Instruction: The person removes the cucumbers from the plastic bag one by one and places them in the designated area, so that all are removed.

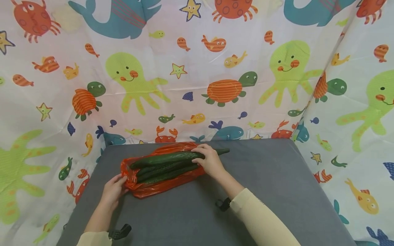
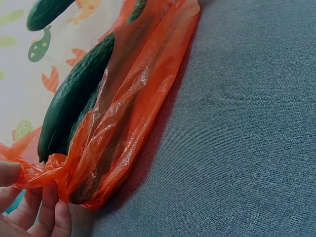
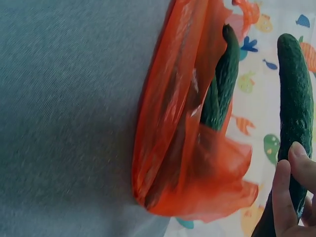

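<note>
An orange plastic bag (image 1: 144, 193) lies on its side with several dark green cucumbers (image 1: 169, 173) in its opening. My left hand (image 1: 112, 191) pinches the bag's left rim; in the left wrist view, thumb and fingers (image 2: 49, 207) hold the crumpled film. With my right hand (image 1: 210, 162) I grip one long cucumber (image 3: 295, 89) near its right end, thumb and fingers around it. In the left wrist view that cucumber's far end (image 2: 47, 12) is raised above the others, with a gap between. The bag's film partly covers the lower cucumbers.
Under the bag is a grey cloth-covered table (image 1: 261, 191). A white curtain (image 1: 191, 92) printed with sea animals stands along its back and sides. Black wrist mounts (image 1: 120, 232) stick out near both cream sleeves (image 1: 261, 215).
</note>
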`<state>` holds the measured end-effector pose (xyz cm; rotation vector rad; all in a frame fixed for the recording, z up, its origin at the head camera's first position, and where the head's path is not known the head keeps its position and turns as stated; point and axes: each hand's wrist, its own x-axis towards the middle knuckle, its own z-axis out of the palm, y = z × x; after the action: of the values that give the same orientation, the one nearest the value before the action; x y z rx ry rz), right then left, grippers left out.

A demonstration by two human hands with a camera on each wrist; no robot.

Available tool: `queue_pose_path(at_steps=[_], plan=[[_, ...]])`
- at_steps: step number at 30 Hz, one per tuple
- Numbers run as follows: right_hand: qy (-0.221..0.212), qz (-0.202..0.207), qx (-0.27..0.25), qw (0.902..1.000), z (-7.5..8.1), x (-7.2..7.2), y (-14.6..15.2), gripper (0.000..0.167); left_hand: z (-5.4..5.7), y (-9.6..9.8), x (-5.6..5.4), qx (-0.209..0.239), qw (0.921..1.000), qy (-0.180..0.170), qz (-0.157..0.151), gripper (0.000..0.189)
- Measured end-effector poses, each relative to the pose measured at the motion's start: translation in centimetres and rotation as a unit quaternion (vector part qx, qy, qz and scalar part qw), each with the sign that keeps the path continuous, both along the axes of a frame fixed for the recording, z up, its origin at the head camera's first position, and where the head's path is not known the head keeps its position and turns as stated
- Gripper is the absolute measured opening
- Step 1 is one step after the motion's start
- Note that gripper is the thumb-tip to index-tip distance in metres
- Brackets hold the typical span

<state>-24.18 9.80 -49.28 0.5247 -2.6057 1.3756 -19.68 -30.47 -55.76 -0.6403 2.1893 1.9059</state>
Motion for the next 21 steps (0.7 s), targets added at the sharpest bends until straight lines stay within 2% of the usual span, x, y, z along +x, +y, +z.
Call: queue_pose_path(at_steps=[6, 13, 21], plan=[[0.004, -0.018, 0.001, 0.9998, -0.7, -0.6, 1.6, 0.036, -0.3, -0.2, -0.2, -0.001, 1.0000, -0.004, 0.001, 0.063], [-0.015, -0.039, -0.003, 0.9991, -1.1, -1.0, 4.0, 0.034, -0.3, -0.3, -0.1, -0.005, 0.9999, -0.007, -0.009, 0.067], [-0.003, -0.069, 0.006, 0.9976, -1.5, -1.4, 7.1, 0.034, -0.2, -0.2, -0.3, -0.006, 0.9999, -0.001, -0.013, 0.065]])
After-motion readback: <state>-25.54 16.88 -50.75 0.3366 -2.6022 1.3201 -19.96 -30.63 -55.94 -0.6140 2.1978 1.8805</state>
